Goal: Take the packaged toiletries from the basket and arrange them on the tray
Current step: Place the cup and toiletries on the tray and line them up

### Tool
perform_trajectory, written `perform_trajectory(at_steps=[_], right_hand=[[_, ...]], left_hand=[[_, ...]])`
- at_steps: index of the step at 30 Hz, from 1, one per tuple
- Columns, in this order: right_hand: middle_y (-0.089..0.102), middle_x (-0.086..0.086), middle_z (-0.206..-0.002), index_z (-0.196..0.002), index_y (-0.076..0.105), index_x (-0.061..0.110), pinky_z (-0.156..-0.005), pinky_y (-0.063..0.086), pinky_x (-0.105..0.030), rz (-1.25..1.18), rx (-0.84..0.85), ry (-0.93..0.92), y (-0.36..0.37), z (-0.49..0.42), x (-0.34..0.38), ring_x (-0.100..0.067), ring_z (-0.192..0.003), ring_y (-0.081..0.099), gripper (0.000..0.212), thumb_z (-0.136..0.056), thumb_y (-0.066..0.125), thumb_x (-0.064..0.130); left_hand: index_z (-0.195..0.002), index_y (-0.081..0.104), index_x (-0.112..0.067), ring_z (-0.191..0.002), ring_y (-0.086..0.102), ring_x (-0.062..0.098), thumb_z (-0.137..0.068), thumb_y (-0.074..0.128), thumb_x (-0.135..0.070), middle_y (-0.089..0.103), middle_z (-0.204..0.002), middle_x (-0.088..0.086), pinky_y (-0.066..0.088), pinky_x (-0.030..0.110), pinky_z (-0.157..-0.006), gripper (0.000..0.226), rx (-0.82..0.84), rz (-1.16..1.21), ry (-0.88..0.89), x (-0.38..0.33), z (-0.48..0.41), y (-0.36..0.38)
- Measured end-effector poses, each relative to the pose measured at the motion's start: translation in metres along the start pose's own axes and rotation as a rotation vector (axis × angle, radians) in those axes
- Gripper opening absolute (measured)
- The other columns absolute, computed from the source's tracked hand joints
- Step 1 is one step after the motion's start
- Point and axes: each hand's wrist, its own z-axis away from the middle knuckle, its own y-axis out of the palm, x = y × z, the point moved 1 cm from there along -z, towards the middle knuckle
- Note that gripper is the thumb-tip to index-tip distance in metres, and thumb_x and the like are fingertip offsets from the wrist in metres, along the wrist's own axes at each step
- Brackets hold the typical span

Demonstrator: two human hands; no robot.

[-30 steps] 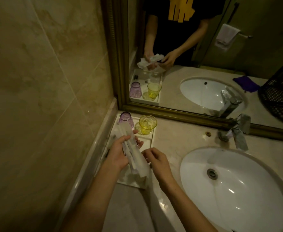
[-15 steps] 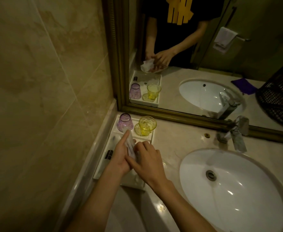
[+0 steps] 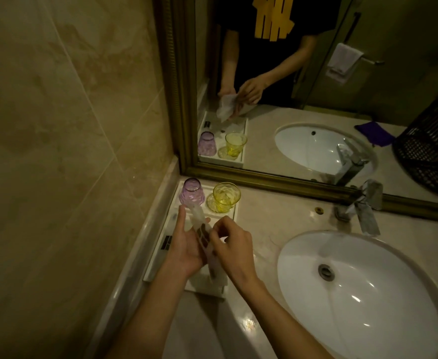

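Note:
A white tray (image 3: 158, 265) lies on the counter against the left wall. Over its middle, my left hand (image 3: 184, 244) and my right hand (image 3: 232, 244) both hold a stack of pale packaged toiletries (image 3: 199, 221). The left palm cups the stack from the left with its fingers pointing up. My right fingertips pinch one packet at the stack's right edge. A small dark-labelled packet (image 3: 166, 242) lies flat on the tray's left side. The black mesh basket (image 3: 430, 143) shows only as a reflection in the mirror, at the right.
A purple glass (image 3: 190, 193) stands upside down and a yellow glass (image 3: 224, 196) upright at the tray's far end. A white sink (image 3: 363, 294) fills the counter on the right, with a chrome faucet (image 3: 365, 208) behind it. The gold-framed mirror (image 3: 264, 177) backs the counter.
Both hands went down from above the tray to its surface. Now they have lifted a little, the stack stands more upright, and my right fingers pinch one packet at its edge.

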Motion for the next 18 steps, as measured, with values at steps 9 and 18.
perform_trajectory(at_steps=[9, 18], right_hand=[[0.071, -0.004, -0.073, -0.076, 0.075, 0.015, -0.065, 0.050, -0.034, -0.345, -0.168, 0.487, -0.024, -0.033, -0.047, -0.013, -0.068, 0.061, 0.010, -0.086, 0.072, 0.016], [0.074, -0.006, -0.069, -0.068, 0.075, 0.013, -0.072, 0.062, -0.041, -0.049, 0.029, 0.703, 0.022, -0.031, -0.103, -0.022, -0.069, 0.071, 0.014, -0.081, 0.071, 0.018]], left_hand=[[-0.116, 0.051, -0.010, -0.056, 0.041, 0.021, -0.083, 0.053, -0.024, 0.044, -0.068, 0.009, 0.028, 0.027, -0.054, 0.035, -0.113, -0.008, -0.013, -0.007, -0.003, -0.024], [-0.095, 0.049, -0.003, -0.059, 0.050, 0.024, -0.074, 0.041, -0.005, 0.054, -0.073, 0.014, 0.036, 0.024, -0.040, 0.023, -0.260, -0.002, 0.021, -0.020, 0.010, -0.037]])
